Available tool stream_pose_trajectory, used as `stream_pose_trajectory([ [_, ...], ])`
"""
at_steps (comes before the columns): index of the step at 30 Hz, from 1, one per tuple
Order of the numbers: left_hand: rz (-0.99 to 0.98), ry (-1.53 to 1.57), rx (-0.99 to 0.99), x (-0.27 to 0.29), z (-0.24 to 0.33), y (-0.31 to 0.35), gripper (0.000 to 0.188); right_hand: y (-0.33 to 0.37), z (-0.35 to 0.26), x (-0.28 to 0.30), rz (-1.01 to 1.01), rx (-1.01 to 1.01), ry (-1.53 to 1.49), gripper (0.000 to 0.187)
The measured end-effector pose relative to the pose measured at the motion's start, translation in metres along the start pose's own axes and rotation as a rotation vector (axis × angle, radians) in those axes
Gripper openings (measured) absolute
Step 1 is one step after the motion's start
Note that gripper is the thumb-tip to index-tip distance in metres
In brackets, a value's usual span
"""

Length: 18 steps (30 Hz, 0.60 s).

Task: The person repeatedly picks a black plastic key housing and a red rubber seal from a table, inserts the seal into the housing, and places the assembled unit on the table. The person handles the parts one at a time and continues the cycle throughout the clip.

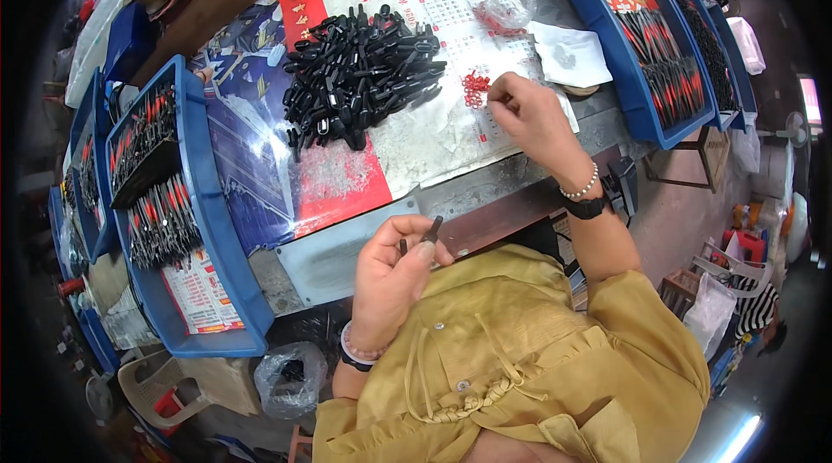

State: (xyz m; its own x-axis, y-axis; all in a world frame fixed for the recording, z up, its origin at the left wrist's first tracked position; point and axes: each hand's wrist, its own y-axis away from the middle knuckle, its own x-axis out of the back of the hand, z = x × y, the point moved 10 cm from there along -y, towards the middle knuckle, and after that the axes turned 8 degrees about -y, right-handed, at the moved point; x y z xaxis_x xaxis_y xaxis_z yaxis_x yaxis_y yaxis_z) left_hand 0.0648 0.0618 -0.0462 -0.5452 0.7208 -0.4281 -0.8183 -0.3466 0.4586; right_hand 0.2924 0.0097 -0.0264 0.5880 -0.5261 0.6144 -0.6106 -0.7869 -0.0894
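My left hand (386, 277) is closed around a small black plastic part (432, 229), whose narrow end sticks up between thumb and forefinger, just off the table's near edge. Farther right, my right hand (536, 121) hovers over the table with its thumb and fingertips pinched together; whatever may be between them is too small to make out. Beside those fingertips lies a little cluster of red rings (475, 90). A large heap of similar black plastic parts (355, 73) covers the table's middle, left of the rings.
Blue trays (192, 259) of black and red pieces line the left, and another blue tray (646, 112) stands at the right. A clear plastic bag (507, 6) and a white paper packet (572, 56) lie behind my right hand. Printed sheets (433, 138) cover the tabletop.
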Motion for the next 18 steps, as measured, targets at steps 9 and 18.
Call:
stream_pose_trajectory([
  [9, -0.037, -0.038, 0.024, -0.009, 0.002, 0.000, 0.022, 0.002, -0.006, -0.015, 0.062, 0.122, 0.191, 0.009],
  [18, -0.071, 0.011, 0.011, -0.012, 0.005, -0.003, 0.021, 0.011, 0.004, -0.010, -0.026, -0.135, -0.299, 0.004],
])
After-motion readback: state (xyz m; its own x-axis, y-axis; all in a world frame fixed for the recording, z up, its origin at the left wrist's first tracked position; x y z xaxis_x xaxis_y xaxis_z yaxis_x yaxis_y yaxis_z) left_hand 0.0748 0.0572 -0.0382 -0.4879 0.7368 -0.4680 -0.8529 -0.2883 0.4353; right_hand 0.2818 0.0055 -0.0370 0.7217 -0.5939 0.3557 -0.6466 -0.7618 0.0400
